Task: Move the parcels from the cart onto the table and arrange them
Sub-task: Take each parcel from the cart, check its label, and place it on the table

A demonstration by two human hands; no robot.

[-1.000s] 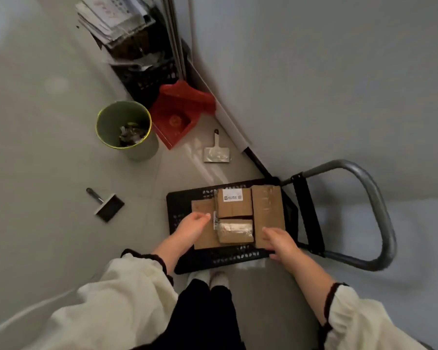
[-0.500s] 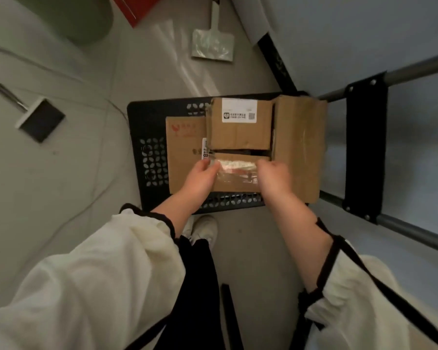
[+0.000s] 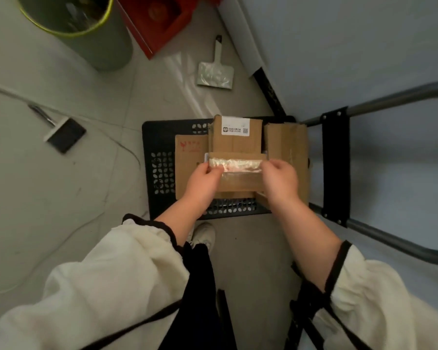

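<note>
The left hand (image 3: 202, 180) and right hand (image 3: 280, 181) each pinch one end of the small taped parcel (image 3: 238, 173), fingers (image 3: 214, 169) curled over its edges. It sits on the parcel pile on the black cart (image 3: 159, 173). This looks like the pick-up step. The next move should lift it level, clear of the labelled parcel (image 3: 234, 141) just behind, then carry it to the tabletop.

Cart handle (image 3: 335, 168) walls R side; floor (image 3: 91, 203) L of cart (image 3: 159, 137) open up to brush (image 3: 66, 135).

Parcels (image 3: 234, 144) on cart (image 3: 159, 137), scraper (image 3: 215, 75) behind it, bin (image 3: 108, 48) behind-left (brush (image 3: 65, 134) at left)
</note>
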